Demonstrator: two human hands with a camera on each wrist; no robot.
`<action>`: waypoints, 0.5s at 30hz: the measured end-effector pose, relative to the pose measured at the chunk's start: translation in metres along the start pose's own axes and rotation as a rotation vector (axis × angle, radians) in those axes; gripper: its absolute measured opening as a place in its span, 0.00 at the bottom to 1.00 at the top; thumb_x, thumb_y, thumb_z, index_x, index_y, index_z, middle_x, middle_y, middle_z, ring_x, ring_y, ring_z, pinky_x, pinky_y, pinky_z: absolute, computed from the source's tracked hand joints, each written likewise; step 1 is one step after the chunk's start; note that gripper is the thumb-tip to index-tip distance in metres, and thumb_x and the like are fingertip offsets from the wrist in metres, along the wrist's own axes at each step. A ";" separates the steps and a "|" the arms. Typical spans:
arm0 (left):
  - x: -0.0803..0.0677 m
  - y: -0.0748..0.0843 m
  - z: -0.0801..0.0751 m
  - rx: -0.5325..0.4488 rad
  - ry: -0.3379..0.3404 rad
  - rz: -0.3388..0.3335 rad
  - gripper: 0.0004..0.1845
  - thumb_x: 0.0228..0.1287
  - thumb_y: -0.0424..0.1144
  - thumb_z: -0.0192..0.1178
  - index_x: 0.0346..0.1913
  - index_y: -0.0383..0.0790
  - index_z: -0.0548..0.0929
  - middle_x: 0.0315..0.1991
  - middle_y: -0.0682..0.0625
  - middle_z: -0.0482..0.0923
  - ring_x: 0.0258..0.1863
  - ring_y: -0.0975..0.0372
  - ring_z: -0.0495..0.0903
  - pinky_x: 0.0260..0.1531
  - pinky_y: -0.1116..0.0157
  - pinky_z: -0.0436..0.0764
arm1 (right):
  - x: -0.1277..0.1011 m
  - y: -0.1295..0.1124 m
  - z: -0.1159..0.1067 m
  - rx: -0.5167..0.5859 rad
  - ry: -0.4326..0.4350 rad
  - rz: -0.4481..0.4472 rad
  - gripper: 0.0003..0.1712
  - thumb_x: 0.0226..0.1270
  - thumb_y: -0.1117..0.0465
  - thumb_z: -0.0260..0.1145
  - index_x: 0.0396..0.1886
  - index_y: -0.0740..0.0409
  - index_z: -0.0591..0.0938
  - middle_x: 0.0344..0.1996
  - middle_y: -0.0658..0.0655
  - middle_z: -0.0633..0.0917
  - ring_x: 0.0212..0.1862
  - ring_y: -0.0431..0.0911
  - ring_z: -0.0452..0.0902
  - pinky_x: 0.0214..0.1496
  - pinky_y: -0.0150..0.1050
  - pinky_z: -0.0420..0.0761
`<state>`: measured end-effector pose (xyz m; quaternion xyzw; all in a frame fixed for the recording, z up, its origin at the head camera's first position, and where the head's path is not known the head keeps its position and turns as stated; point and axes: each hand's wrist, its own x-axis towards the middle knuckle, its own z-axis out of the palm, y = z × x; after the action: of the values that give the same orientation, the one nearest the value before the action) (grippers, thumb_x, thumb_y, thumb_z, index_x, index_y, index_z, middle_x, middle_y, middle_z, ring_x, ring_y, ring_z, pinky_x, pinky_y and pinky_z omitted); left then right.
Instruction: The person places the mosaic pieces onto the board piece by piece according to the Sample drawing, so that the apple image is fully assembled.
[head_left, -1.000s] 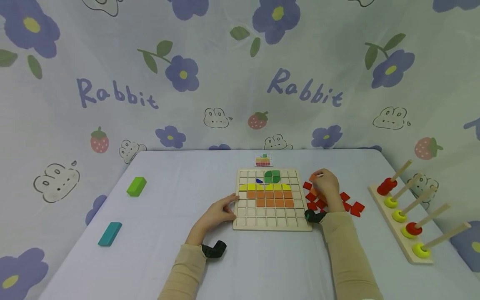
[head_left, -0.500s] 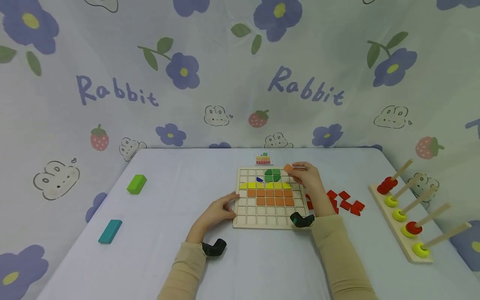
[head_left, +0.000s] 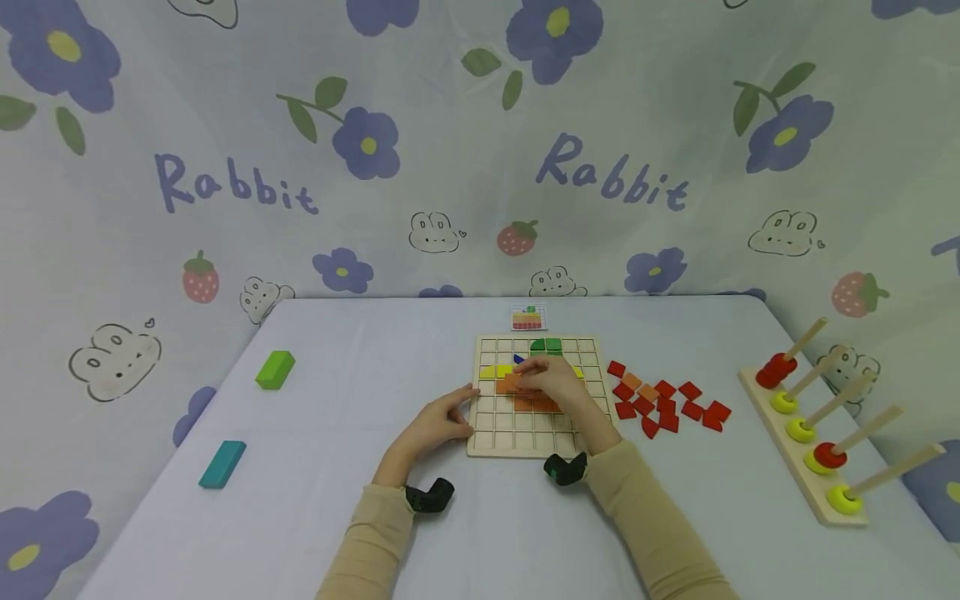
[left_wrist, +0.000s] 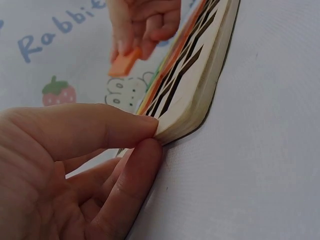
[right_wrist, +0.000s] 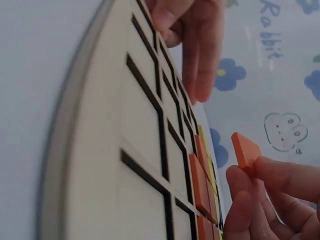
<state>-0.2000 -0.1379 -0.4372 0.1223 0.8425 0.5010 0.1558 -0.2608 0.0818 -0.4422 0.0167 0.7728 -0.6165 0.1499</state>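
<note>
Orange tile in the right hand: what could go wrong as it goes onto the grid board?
The orange tile is only pinched at its edge by the right hand, so it might slip and land askew across cells. The right hand hovers over tiles already laid on the grid board and could nudge them. The left hand touches only the board's edge, so the board may shift.
</note>
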 end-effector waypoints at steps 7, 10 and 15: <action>0.013 -0.027 0.003 0.010 0.012 0.006 0.34 0.51 0.28 0.63 0.65 0.38 0.68 0.70 0.43 0.56 0.28 0.63 0.70 0.28 0.70 0.69 | -0.003 0.003 0.016 -0.393 0.034 -0.109 0.04 0.50 0.64 0.72 0.28 0.55 0.85 0.26 0.50 0.82 0.28 0.42 0.74 0.31 0.34 0.73; 0.015 -0.033 0.003 0.013 0.007 0.039 0.34 0.50 0.29 0.63 0.64 0.39 0.69 0.70 0.43 0.56 0.27 0.64 0.71 0.29 0.70 0.70 | -0.004 0.003 0.019 -0.509 0.041 -0.148 0.04 0.49 0.62 0.72 0.25 0.52 0.85 0.24 0.47 0.82 0.29 0.41 0.73 0.33 0.35 0.71; 0.014 -0.033 0.002 0.012 0.008 0.039 0.34 0.50 0.30 0.63 0.64 0.40 0.69 0.70 0.44 0.57 0.27 0.64 0.71 0.29 0.69 0.71 | -0.005 0.001 0.022 -0.599 0.025 -0.160 0.03 0.50 0.60 0.72 0.24 0.52 0.84 0.26 0.47 0.82 0.33 0.42 0.73 0.40 0.39 0.73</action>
<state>-0.2140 -0.1466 -0.4697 0.1378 0.8435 0.4993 0.1419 -0.2511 0.0620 -0.4459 -0.0815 0.9207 -0.3711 0.0895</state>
